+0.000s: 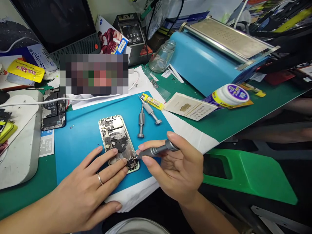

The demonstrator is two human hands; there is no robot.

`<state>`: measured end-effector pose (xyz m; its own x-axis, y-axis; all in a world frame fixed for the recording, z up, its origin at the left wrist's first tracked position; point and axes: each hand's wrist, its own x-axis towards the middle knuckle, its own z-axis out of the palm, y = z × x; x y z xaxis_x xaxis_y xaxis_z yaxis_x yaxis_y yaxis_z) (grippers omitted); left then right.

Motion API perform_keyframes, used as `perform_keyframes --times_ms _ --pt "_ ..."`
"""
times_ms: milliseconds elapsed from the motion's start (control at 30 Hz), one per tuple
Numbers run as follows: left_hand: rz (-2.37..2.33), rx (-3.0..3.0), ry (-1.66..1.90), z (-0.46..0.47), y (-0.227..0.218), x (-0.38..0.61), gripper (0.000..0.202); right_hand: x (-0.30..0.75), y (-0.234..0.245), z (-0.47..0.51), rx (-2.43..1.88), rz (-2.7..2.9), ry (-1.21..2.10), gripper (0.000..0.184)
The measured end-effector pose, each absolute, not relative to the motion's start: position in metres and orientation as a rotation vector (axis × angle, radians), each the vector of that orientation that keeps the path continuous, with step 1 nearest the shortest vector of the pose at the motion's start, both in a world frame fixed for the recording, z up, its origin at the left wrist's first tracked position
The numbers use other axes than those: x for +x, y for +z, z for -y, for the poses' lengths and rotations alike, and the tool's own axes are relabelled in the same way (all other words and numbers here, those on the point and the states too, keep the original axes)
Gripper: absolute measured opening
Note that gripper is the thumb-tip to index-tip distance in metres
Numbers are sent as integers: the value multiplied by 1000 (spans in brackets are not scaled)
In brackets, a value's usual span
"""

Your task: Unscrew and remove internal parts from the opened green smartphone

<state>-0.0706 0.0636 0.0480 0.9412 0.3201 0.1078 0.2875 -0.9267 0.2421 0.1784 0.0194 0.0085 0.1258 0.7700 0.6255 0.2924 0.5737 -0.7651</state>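
An opened phone point(114, 135) with its insides showing lies face down on a blue mat point(78, 139). My left hand point(92, 188), wearing a ring, rests flat with fingers spread, fingertips pressing on the phone's lower end. My right hand point(175, 165) pinches a grey metal screwdriver point(156, 151), its tip at the phone's lower right corner. Two more grey screwdrivers point(141, 122) lie on the mat just beyond the phone.
A second phone part point(53, 113) lies left of the mat beside a white pad point(21, 143). A glass jar point(162, 57), a blue machine point(209, 58), a white tub point(231, 94) and a card point(190, 107) sit at the back right. A green stool point(246, 175) stands below the table edge.
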Motion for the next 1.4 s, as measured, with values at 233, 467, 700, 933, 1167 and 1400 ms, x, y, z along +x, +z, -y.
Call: perform_keyframes --times_ms 233,467,700,933,1167,1400 --pt "-447 2865 230 -65 47 -72 59 177 15 -21 -954 1420 506 82" --pt "-517 2856 176 -63 46 -75 66 176 14 -20 -961 1410 546 82" --pt "-430 2855 131 -65 52 -75 77 176 16 -21 -952 1408 562 82" --pt "-427 2834 133 -66 52 -75 81 178 16 -23 -863 1426 571 84" --pt "-435 2806 118 -66 53 -75 83 181 18 -24 -776 1494 631 91" --pt "-425 2804 97 -67 55 -74 81 181 17 -24 -801 1554 588 85"
